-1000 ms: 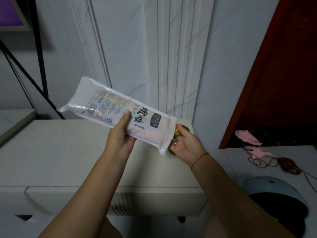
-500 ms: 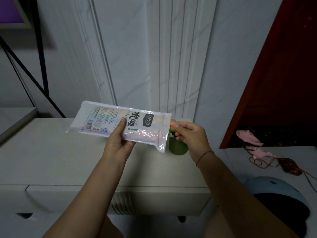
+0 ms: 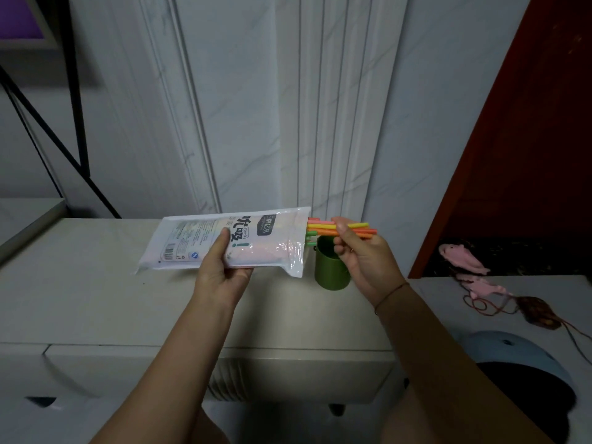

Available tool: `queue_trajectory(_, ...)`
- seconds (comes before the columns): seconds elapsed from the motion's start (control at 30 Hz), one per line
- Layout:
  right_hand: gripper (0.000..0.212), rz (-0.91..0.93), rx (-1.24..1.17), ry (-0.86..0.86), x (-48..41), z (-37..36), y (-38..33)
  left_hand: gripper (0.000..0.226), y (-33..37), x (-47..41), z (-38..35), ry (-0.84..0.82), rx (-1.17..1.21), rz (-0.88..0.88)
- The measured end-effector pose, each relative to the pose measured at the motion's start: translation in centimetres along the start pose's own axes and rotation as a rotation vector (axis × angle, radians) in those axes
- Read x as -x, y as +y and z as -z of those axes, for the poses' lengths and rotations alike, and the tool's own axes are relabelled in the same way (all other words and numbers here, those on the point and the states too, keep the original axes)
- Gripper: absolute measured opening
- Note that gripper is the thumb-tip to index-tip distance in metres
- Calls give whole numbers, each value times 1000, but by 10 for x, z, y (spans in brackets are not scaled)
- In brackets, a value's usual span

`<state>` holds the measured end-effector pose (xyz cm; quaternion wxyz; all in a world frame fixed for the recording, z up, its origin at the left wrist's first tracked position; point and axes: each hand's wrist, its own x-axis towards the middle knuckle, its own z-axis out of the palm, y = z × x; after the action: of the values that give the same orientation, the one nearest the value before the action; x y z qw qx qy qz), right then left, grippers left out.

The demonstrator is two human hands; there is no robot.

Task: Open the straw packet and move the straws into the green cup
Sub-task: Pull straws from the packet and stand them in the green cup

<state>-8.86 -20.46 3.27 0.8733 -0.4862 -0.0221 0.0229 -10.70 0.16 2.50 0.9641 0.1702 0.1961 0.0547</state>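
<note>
Both forearms reach forward over table [image 3: 96,299], hands held above its top. Left hand [image 3: 221,270] grips straw packet [image 3: 269,248] near mid-length, thumb on printed front. Packet white, glossy, roughly horizontal, open end pointing right. Straws [image 3: 322,228] in yellow, orange and green stick out of open end. Right hand [image 3: 362,257] pinches straw bundle, fingers curled round it. Green cup [image 3: 330,272] stands upright on table, just below straws, partly behind right hand.

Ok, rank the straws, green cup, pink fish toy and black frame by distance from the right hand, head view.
1. straws: gripped in the right hand.
2. green cup: just behind the hand, toward its left.
3. pink fish toy: off to the right.
4. black frame: far left.
</note>
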Motion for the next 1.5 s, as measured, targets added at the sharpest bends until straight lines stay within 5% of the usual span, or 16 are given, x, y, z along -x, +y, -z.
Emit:
queue_trajectory(0.23,11,52,122,35,1,-9,4,39,-13,3,0,20,-20,42)
queue_trajectory(0.4,16,98,-40,164,-5,6,-11,45,7,-3,7,62,25,-4)
queue_trajectory(1.07,12,122,42,78,-10,2,-9,35,-1,-9,11,78,21,2)
queue_trajectory(1.5,11,193,248,316,-27,66,-67,40,26,-18,27,131,18,-64)
